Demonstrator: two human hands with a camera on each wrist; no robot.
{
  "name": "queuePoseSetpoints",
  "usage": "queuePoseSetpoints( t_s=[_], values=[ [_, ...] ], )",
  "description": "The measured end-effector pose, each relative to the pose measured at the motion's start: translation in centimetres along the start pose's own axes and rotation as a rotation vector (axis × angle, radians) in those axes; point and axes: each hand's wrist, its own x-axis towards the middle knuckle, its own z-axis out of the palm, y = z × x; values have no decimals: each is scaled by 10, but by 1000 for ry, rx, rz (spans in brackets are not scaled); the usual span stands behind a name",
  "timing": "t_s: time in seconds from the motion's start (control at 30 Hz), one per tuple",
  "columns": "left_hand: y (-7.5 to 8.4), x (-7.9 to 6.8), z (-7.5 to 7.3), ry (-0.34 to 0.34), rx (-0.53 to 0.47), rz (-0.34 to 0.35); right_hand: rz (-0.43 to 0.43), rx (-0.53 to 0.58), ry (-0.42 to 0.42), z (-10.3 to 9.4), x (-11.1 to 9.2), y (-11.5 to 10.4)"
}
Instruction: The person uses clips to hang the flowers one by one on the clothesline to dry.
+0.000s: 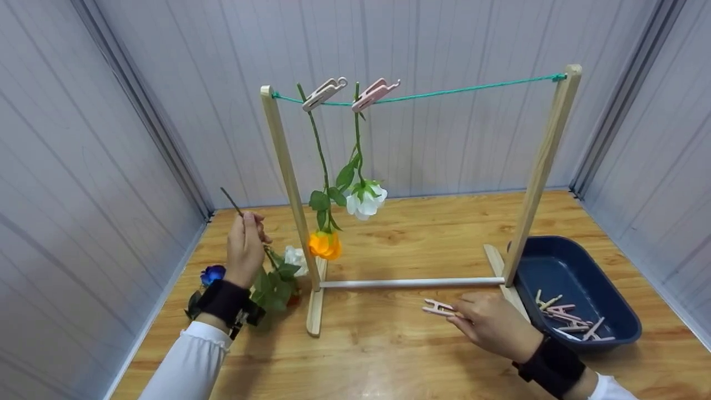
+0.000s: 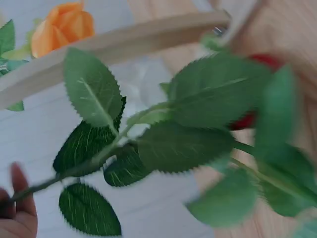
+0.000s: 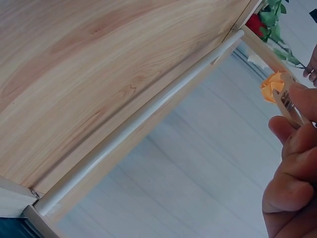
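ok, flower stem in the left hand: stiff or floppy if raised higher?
Probably fairly stiff: the flower stem juts straight past the left hand without drooping. Likely light, since one hand alone seems to hold it. Its leaves spread broadly, so they might catch on the nearby wooden post.

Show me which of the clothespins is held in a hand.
The pale clothespin pinched by the right hand; two others are clipped on the green line, the rest lie in the dark blue tub.
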Motion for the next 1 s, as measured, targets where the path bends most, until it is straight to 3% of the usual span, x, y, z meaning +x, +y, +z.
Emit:
queuePoseSetpoints(
  t_s=[0.2,0.4,0.73,1.0],
  values=[
    [12,8,5,67,-158,-93,4,13,-2,1,0,0],
    [24,14,7,84,-220,-62,5,12,3,1,0,-1],
    [59,11,15,5,-330,33,2,-19,-18,-10,10,1],
    [90,1,32,-104,-355,94,4,-19,-11,-31,29,9]
  ],
)
